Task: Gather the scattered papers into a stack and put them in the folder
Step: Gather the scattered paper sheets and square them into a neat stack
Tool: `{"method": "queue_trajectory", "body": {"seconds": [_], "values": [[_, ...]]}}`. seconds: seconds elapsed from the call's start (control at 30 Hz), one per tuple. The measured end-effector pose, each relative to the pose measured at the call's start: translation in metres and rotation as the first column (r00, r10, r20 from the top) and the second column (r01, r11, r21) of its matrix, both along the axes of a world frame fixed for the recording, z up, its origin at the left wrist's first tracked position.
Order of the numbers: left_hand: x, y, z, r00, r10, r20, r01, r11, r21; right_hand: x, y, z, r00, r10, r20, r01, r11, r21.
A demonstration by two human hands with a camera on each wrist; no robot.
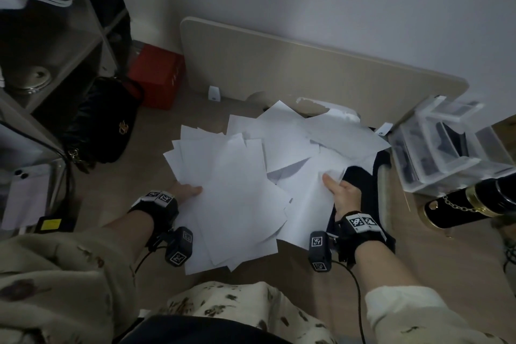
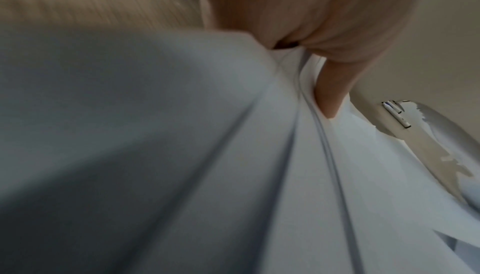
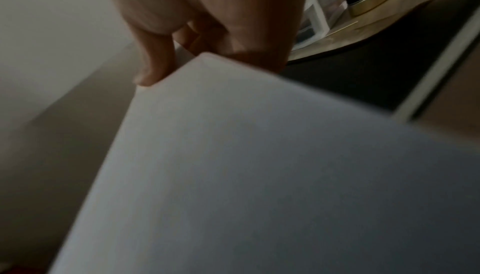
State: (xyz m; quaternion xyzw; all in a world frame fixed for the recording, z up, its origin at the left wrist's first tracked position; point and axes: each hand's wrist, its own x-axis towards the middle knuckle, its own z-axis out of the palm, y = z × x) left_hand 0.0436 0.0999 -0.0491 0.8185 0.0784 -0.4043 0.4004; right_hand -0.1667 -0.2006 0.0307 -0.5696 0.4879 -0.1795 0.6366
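Observation:
Several loose white papers [image 1: 245, 176] lie in an overlapping, fanned heap on the floor in front of me. My left hand [image 1: 185, 190] grips the heap's left edge, thumb on top and fingers hidden underneath. At the right edge my right hand [image 1: 342, 191] holds sheets the same way. A dark folder [image 1: 363, 176] with a pale edge lies under the right side of the heap. In the left wrist view the thumb [image 2: 330, 97] presses on layered papers [image 2: 233, 155]. In the right wrist view the thumb [image 3: 153, 69] pinches a sheet [image 3: 259, 165] above the folder [image 3: 376, 77].
A beige board [image 1: 307, 70] leans on the wall behind the heap. A black handbag [image 1: 103, 126], a red box [image 1: 156, 75] and a shelf unit [image 1: 55, 36] stand at the left. Clear plastic drawers [image 1: 446, 145] and a black gold-trimmed cylinder [image 1: 469, 204] sit at the right.

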Motion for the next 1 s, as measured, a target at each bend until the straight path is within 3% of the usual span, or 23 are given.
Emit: {"method": "queue_trajectory", "body": {"seconds": [0.07,0.3,0.4,0.47,0.53,0.6,0.67,0.73,0.83,0.9,0.93,1.0], "values": [[0.000,0.000,-0.001,1.000,0.011,0.024,-0.010,1.000,-0.003,0.014,0.008,0.017,0.993,0.070,0.098,-0.077,0.995,0.064],[-0.003,-0.003,0.012,1.000,-0.017,0.020,0.019,0.998,-0.059,0.066,0.046,0.072,0.880,0.268,0.392,-0.320,0.944,0.074],[0.000,0.002,0.011,0.998,-0.063,0.010,0.063,0.996,-0.057,0.077,0.050,0.081,0.799,0.263,0.540,-0.376,0.920,0.108],[0.004,0.004,0.006,0.998,-0.056,0.031,0.057,0.997,-0.060,0.082,0.048,0.075,0.813,0.242,0.530,-0.370,0.917,0.151],[0.008,0.005,0.001,0.997,-0.050,0.064,0.053,0.997,-0.051,0.085,0.047,0.062,0.870,0.256,0.422,-0.343,0.928,0.144],[0.004,0.006,0.015,0.996,-0.047,0.070,0.050,0.998,-0.041,0.086,0.045,0.040,0.925,0.316,0.209,-0.338,0.938,0.081],[0.002,0.005,0.018,0.999,0.033,0.035,-0.029,0.994,-0.105,0.085,0.044,0.016,0.907,0.420,-0.005,-0.420,0.907,-0.022],[-0.001,0.003,0.022,0.992,0.124,-0.012,-0.124,0.974,-0.190,0.084,0.045,-0.007,0.829,0.517,-0.212,-0.548,0.825,-0.134],[0.007,0.008,0.002,0.959,0.269,-0.085,-0.282,0.901,-0.330,0.084,0.052,-0.028,0.730,0.518,-0.447,-0.644,0.740,-0.194],[0.011,0.011,-0.007,0.939,0.313,-0.139,-0.343,0.862,-0.374,0.085,0.059,-0.039,0.671,0.526,-0.522,-0.679,0.720,-0.147],[0.006,0.009,0.009,0.938,0.311,-0.154,-0.346,0.852,-0.392,0.086,0.063,-0.042,0.635,0.551,-0.542,-0.703,0.703,-0.109],[0.001,0.006,0.024,0.955,0.248,-0.163,-0.293,0.872,-0.391,0.087,0.071,-0.049,0.514,0.619,-0.593,-0.777,0.629,-0.017]]}}
